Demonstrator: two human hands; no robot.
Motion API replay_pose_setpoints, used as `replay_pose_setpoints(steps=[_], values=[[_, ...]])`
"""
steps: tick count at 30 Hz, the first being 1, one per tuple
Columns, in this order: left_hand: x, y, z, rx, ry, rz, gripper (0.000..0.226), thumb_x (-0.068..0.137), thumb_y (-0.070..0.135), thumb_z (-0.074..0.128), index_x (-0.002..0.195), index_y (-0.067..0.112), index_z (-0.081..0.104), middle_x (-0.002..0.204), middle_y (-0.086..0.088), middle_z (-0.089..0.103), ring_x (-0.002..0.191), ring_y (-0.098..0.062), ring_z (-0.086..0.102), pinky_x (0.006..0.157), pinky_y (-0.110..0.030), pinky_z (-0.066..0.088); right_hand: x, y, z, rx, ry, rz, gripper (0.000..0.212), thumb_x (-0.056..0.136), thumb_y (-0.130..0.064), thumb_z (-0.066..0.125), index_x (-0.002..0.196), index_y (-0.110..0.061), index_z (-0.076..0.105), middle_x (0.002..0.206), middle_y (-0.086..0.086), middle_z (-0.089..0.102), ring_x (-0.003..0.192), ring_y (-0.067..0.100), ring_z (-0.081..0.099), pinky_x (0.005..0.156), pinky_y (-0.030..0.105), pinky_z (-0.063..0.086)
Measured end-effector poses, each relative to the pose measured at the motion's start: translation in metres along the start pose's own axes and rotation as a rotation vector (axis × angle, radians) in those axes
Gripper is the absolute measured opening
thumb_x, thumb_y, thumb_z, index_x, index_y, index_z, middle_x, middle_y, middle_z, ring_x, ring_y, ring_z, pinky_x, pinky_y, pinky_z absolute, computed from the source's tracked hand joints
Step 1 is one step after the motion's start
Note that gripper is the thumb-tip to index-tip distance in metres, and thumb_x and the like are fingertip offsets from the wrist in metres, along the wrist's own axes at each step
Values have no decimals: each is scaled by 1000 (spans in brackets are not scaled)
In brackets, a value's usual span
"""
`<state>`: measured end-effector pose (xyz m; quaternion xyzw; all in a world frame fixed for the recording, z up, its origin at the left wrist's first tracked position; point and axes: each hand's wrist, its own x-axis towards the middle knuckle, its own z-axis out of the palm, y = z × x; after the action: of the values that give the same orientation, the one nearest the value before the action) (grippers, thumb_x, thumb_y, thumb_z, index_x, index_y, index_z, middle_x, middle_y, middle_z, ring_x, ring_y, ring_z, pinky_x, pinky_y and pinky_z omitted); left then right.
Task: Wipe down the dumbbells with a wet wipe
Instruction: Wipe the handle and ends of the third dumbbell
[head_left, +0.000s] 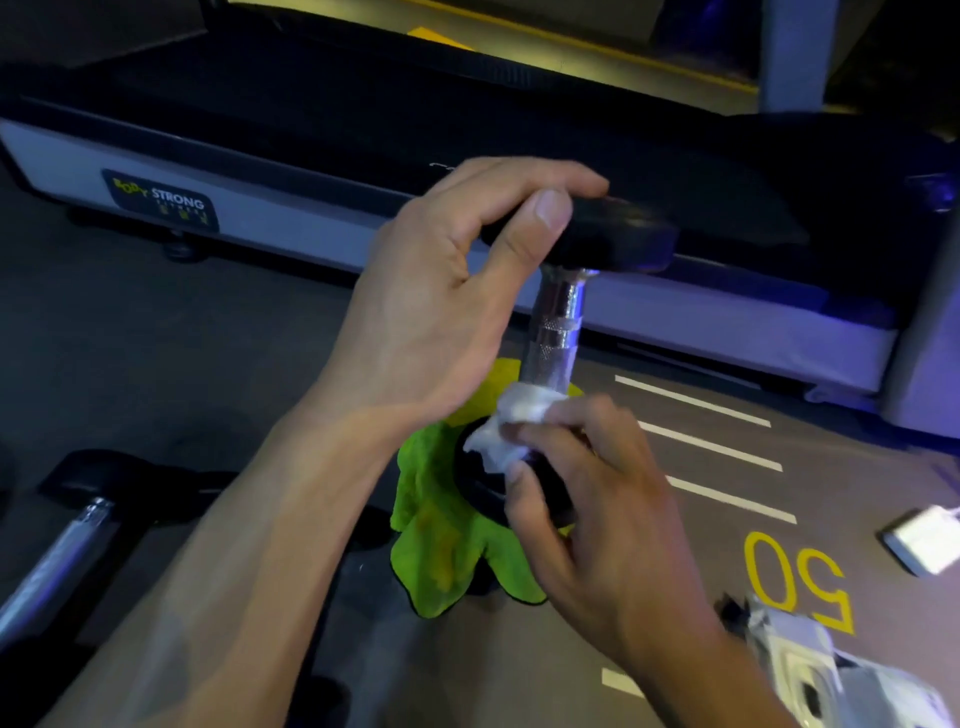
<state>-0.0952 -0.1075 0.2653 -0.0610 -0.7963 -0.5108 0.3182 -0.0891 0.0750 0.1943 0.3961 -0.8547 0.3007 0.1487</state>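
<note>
A dumbbell (557, 322) with a chrome handle and black heads stands upright in the middle of the view, its lower head resting on a green cloth (441, 540). My left hand (441, 312) grips the upper black head from the left, thumb on its rim. My right hand (597, 509) pinches a crumpled white wet wipe (511, 421) against the base of the handle, just above the lower head. A second dumbbell (67, 540) lies on the floor at the lower left, partly cut off by the frame edge.
A treadmill (260, 218) with a grey side rail runs across the back. The floor on the right has white lines and a yellow "50" (800, 582). A white packet (924, 540) and a crinkled wrapper (831, 670) lie at the lower right.
</note>
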Motion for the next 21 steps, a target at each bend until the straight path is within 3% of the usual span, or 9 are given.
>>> replay_pose_setpoints(steps=[4,7,10,12,15,18,21], values=[[1,-1,-2,-2,11,-15,23,112,26,50,123,29,70,121,10,71,117,-4,65,102,-21,45,16,-2,-4,-21,32,17,29,95,-27,60,120,-18,71,114,-4,52,100,20,56,87,26,45],[2,-3,-4,-27,18,-43,22,111,30,52,122,27,71,118,5,73,114,-12,67,103,-33,50,10,6,-3,68,40,73,13,91,-31,67,96,-21,73,103,-8,58,92,15,61,80,18,44],[-2,-3,-7,-54,30,-44,17,107,34,60,118,28,71,113,3,75,109,-19,69,103,-42,54,14,13,-4,126,45,198,30,84,-50,73,74,-24,60,81,-14,58,79,8,57,68,13,37],[-3,-1,-7,-51,35,-41,15,106,33,61,117,28,71,112,4,75,108,-19,69,101,-42,54,21,12,-3,41,53,177,37,84,-55,69,68,-24,55,78,-13,57,78,12,55,67,16,36],[-3,1,-7,-48,44,-33,15,106,33,62,116,28,70,112,2,75,109,-19,70,102,-45,54,18,5,2,-39,31,106,32,86,-49,64,68,-26,52,80,-14,55,77,14,47,68,28,35],[-5,4,-6,-36,38,-41,18,102,39,64,116,30,71,111,6,74,109,-16,68,102,-40,54,15,5,0,-78,-21,126,31,85,-47,61,65,-26,51,73,-19,45,75,14,40,65,29,32],[-8,10,-4,-56,41,-59,28,92,47,75,112,28,71,108,8,74,104,-8,68,98,-31,53,18,14,-7,21,-12,231,32,77,-42,65,58,-22,49,70,-17,50,76,15,47,67,26,38]])
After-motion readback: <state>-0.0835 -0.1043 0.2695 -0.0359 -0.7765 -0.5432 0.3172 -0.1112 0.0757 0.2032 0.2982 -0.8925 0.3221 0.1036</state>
